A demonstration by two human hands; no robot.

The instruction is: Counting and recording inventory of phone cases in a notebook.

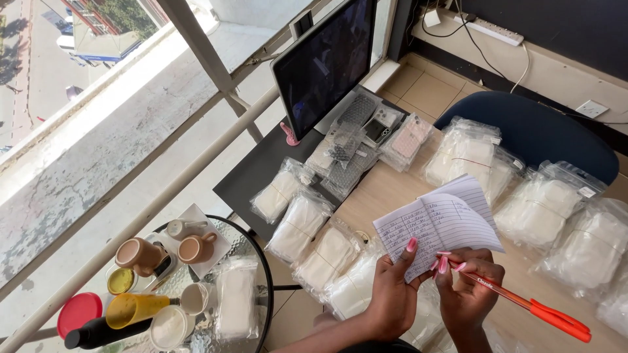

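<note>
Desk (392, 189) wooden, bagged phone cases; left hand (392, 287) fingers pinch notebook (445, 225); right hand (468, 291) fingers clamp pen (536, 307).

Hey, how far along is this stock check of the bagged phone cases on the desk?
Done, by the look of it: the open notebook already carries several handwritten rows, and the bundled case packs lie in a row on the desk. In hand: the left hand holds the notebook while the right hand grips the red pen, its tip off the page. Left: blank lines remain; which packs are unlogged cannot be told.
</note>
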